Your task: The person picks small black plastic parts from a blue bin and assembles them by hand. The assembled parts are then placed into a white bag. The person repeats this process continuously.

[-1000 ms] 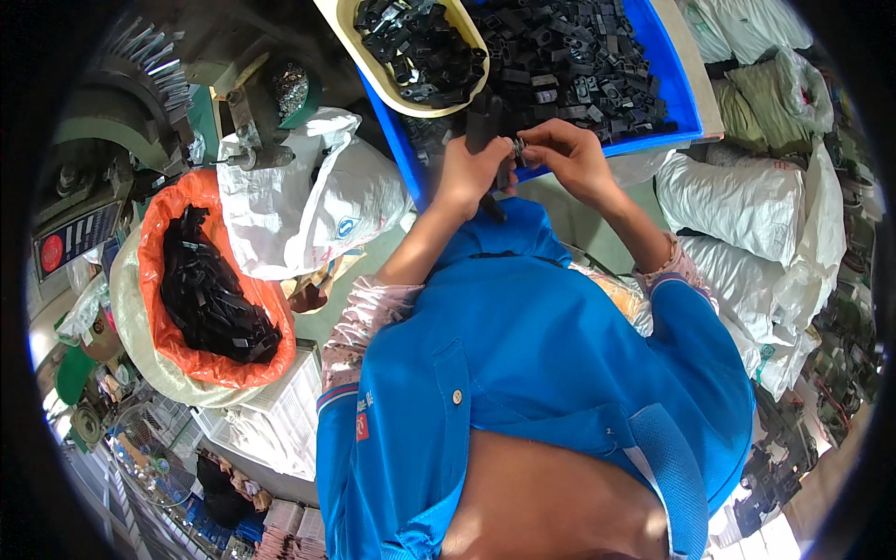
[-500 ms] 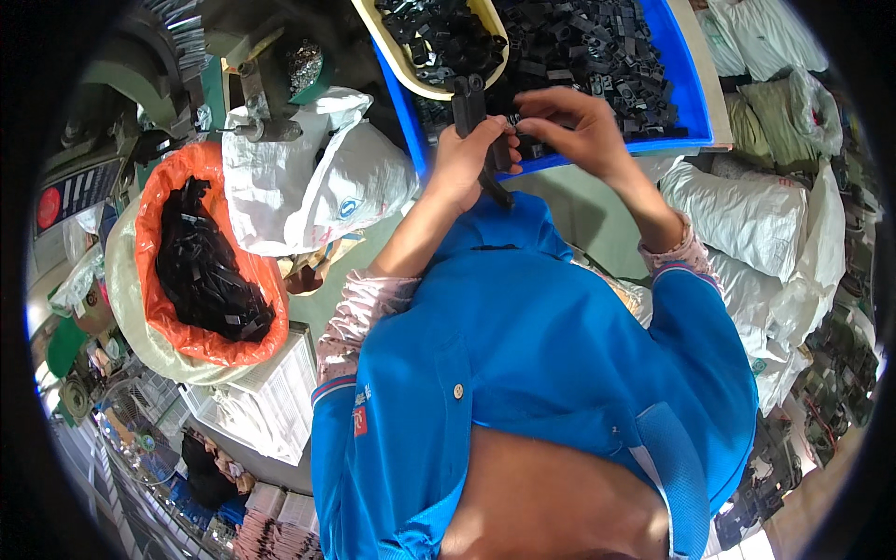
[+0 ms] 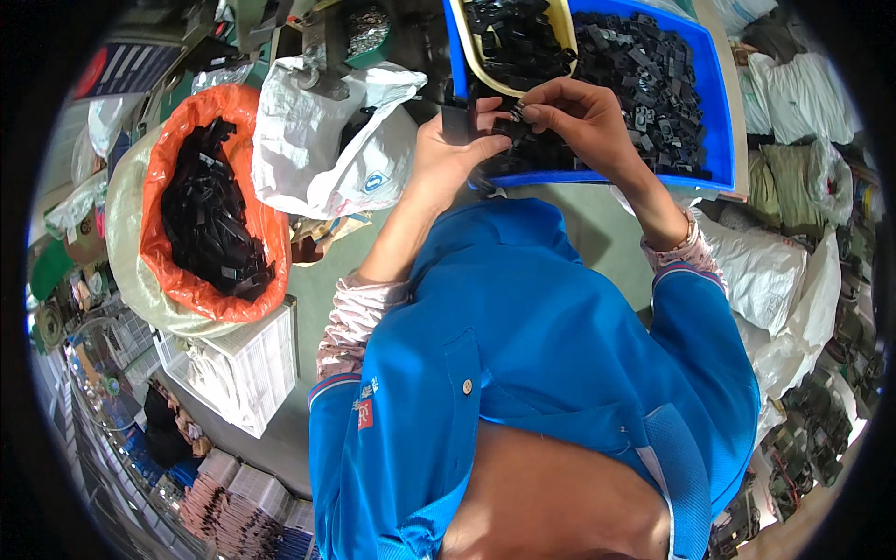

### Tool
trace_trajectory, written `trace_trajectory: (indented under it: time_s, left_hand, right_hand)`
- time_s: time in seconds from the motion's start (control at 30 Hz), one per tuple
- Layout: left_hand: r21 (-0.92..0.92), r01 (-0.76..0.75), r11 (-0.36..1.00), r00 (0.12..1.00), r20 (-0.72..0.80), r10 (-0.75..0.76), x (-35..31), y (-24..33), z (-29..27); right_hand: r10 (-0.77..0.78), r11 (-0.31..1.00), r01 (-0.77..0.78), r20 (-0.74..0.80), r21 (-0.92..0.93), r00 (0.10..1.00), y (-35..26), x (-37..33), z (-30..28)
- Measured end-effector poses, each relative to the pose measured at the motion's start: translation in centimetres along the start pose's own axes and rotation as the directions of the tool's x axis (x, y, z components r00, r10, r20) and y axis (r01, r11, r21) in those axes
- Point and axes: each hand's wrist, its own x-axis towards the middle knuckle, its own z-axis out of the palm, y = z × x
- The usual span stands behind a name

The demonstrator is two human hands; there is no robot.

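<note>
My left hand [image 3: 446,157] is closed around a long black plastic part [image 3: 457,123], partly hidden by the fingers and thumb. Close beside it, my right hand [image 3: 590,123] pinches with thumb and forefinger at a small shiny metal piece [image 3: 517,109]. It looks like a coil spring, though it is too small to be sure. The fingertips of both hands nearly meet over the near left part of a blue tray [image 3: 644,181] heaped with small black plastic pieces [image 3: 653,84]. A cream bin [image 3: 571,33] holding black parts [image 3: 518,42] sits at the tray's far left.
To the left, an orange-lined sack [image 3: 154,247] holds long black parts, beside a white woven bag [image 3: 299,140]. Below it stands a white plastic crate [image 3: 271,373]. A green bowl of small metal bits [image 3: 369,37] is at the back. White sacks [image 3: 756,271] lie to the right.
The view has shifted, so the tray and bags appear elsewhere. The black part has turned in my left hand, and my right thumb and forefinger have come together by it at the metal piece.
</note>
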Motion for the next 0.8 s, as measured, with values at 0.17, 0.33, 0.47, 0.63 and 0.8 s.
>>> trace_trajectory:
  time_s: [0.17, 0.33, 0.47, 0.63, 0.8]
  left_hand:
    - [0.191, -0.092, 0.977, 0.989, -0.099, 0.112, -0.9, 1.2, -0.8]
    - [0.379, -0.151, 0.913, 0.973, -0.106, 0.205, -1.7, 1.7, -2.0]
    - [0.370, -0.221, 0.903, 0.937, -0.176, 0.301, -2.2, 1.9, -2.7]
    - [0.396, -0.277, 0.876, 0.874, -0.274, 0.401, -2.4, 2.0, -4.0]
    - [0.283, -0.311, 0.907, 0.865, -0.311, 0.393, -2.6, 3.2, -4.2]
  right_hand:
    - [-0.118, 0.970, 0.132, 0.079, -0.202, 0.990, -0.5, 1.5, 2.3]
    - [-0.439, 0.527, 0.604, 0.416, -0.598, 0.796, -2.0, 3.4, 3.7]
    - [-0.081, 0.883, 0.204, 0.290, -0.424, 0.954, -2.5, 5.3, 4.2]
    - [0.057, 0.998, -0.055, 0.090, -0.022, 0.994, -0.7, 5.6, 5.8]
    - [0.399, 0.716, -0.446, 0.210, 0.537, 0.893, 1.9, 2.8, 8.1]
